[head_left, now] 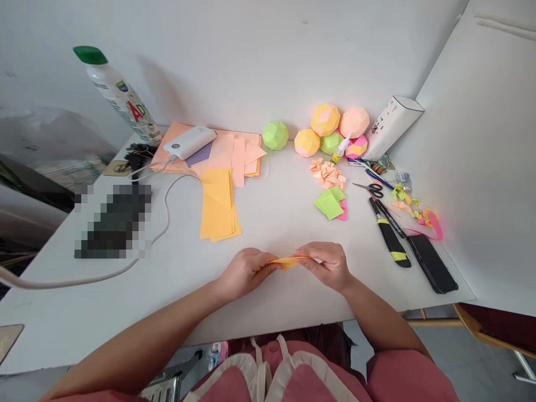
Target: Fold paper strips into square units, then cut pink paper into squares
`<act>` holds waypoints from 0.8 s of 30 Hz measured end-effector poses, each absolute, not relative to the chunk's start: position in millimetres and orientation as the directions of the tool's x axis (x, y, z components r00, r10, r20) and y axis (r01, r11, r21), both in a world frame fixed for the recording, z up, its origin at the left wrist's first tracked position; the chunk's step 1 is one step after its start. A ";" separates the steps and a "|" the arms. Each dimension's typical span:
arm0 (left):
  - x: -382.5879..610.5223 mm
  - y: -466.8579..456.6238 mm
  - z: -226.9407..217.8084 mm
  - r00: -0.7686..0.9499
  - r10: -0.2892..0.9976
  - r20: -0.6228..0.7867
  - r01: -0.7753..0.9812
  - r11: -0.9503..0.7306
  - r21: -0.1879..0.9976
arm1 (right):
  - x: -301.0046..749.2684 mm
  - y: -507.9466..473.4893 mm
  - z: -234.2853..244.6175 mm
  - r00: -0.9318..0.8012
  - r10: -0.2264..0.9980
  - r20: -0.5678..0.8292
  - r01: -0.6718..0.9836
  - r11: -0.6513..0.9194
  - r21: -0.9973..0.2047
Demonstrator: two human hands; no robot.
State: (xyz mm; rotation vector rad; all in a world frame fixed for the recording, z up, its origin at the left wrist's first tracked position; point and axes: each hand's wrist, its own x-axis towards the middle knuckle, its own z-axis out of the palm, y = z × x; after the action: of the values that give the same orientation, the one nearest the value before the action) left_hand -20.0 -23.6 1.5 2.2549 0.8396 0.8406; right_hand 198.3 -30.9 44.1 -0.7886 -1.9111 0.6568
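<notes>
While left hand [245, 272] and right hand [329, 265] pinch its ends, the orange paper [287, 262] runs left to right.

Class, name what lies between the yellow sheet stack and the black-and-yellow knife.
Green and pink paper squares, with bare table on either side, as the head view shows.

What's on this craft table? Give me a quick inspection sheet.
Surface: white table, things crowded along its back.
Job's things: small orange folded paper, pinched at both ends; stack of orange paper sheets behind it.
Clutter: coloured paper balls, green paper squares, black-handled scissors, black-and-yellow utility knife, black phone, green-capped white bottle.
Hands: left hand and right hand both grip the paper.
Cables: white cable runs from white power bank toward the left edge.
Surroundings: white wall behind.
</notes>
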 end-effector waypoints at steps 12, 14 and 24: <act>-20.8 -9.1 -11.5 0.711 0.546 0.443 0.601 -0.799 0.022 | 198.2 -24.7 23.8 -0.782 0.315 0.538 0.314 0.944 -0.098; -18.7 -14.8 -13.1 0.740 0.557 0.376 0.585 -0.810 0.049 | 198.5 -23.6 18.1 -0.811 0.318 0.491 0.330 0.942 -0.065; -16.5 -29.7 7.3 0.776 0.594 0.211 0.470 -0.768 0.435 | 203.5 -20.9 21.9 -0.832 0.439 0.340 0.333 0.885 -0.326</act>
State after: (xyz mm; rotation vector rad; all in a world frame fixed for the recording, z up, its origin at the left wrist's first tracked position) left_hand -16.5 -29.7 7.3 2.6101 0.8116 0.4824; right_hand 203.5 -20.9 21.9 -0.5667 -2.6422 0.3560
